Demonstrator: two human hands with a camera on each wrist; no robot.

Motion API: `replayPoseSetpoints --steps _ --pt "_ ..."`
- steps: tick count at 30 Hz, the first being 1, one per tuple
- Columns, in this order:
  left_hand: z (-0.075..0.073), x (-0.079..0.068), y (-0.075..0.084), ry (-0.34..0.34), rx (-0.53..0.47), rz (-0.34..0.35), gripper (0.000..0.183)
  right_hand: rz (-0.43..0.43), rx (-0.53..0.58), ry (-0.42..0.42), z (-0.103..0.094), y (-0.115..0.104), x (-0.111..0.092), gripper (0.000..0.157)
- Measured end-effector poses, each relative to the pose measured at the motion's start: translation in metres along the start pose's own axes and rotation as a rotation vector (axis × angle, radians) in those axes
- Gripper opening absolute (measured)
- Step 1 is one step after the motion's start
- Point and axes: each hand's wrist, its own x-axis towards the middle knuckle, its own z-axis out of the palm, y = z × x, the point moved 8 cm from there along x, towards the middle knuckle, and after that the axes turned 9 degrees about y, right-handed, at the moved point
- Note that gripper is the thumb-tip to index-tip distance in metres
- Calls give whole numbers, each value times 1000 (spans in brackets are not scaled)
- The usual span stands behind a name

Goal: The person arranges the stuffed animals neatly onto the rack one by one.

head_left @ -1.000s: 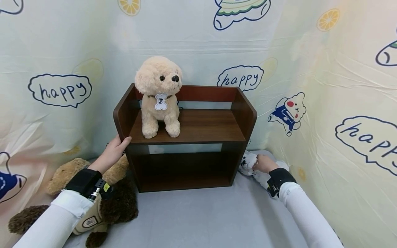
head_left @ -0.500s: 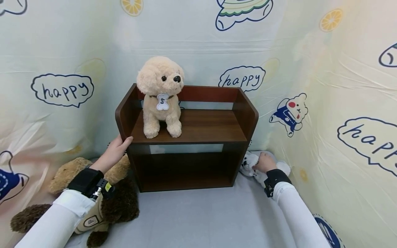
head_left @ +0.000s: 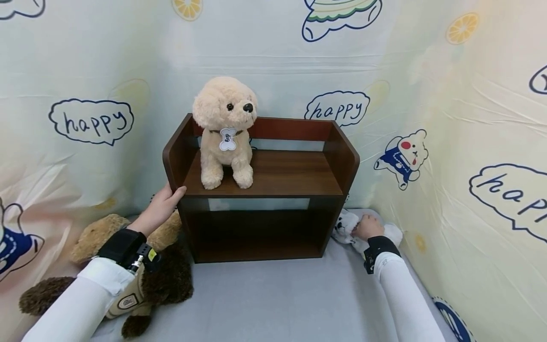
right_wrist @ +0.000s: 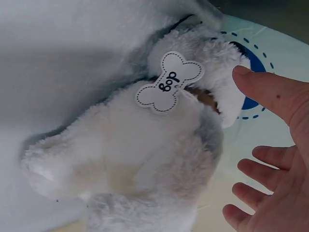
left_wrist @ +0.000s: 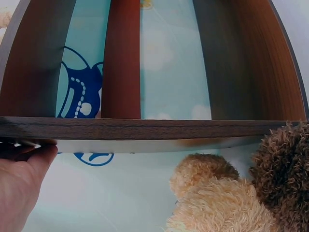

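A dark brown two-tier shelf (head_left: 290,171) stands in the middle, and a cream plush dog (head_left: 226,137) with a bone-shaped tag sits on its upper board at the left. My left hand (head_left: 160,209) grips the shelf's left side panel at the front edge; its fingers are partly hidden behind the panel. To the right of the shelf, a white plush dog (right_wrist: 130,145) lies on the grey surface, wearing a bone tag (right_wrist: 169,84) that reads "dog". My right hand (right_wrist: 270,159) is beside it, thumb near its head and fingers spread.
Under my left forearm lie a brown and tan plush toy (head_left: 166,275) and a lighter tan fluffy plush (left_wrist: 217,203). Printed fabric walls (head_left: 265,42) close in the back and both sides of the grey surface (head_left: 265,299).
The head view has turned slightly left, so everything sits a little further right. My right forearm has swung slightly left, with the hand still at the white dog. My left hand stays on the shelf.
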Motion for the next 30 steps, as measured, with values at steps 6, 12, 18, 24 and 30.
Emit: replayPoseSetpoints --steps 6,12,18,24,30 --pt "0 2 -3 0 15 5 61 14 19 4 13 16 13 76" --pt "0 1 -1 -1 17 11 62 10 24 25 18 22 19 77" --pt "1 1 -3 -6 1 4 62 5 5 6 23 22 10 74" --pt "1 0 -2 -3 9 5 63 -14 -11 29 29 22 7 77" --pt "-1 -1 1 7 23 21 64 -9 -18 36 33 22 5 81"
